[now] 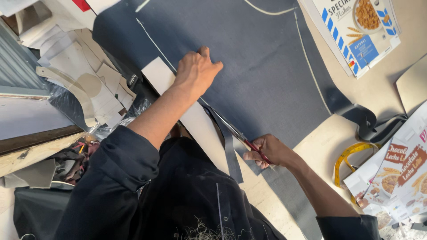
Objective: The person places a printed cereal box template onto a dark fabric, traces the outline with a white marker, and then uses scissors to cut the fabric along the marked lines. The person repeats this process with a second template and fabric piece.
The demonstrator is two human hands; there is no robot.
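Note:
A large dark navy fabric [267, 66] with white chalk lines lies spread over a beige table [320, 146]. My left hand [198, 71] presses flat on the fabric beside a pale cardboard strip [158, 73] that runs along the fabric's edge. My right hand [267, 151] grips red-handled scissors [235, 133], whose blades point up-left into the fabric along the strip's edge. A narrow cut strip of fabric [231, 155] hangs loose just left of the scissors. My dark sleeves and torso fill the bottom of the view.
Flattened cereal boxes lie at the top right [356, 31] and lower right [396, 178]. A yellow tape measure [351, 155] curls on the table near my right forearm. Paper pattern pieces [89, 66] and a curved ruler [66, 86] are piled at the left.

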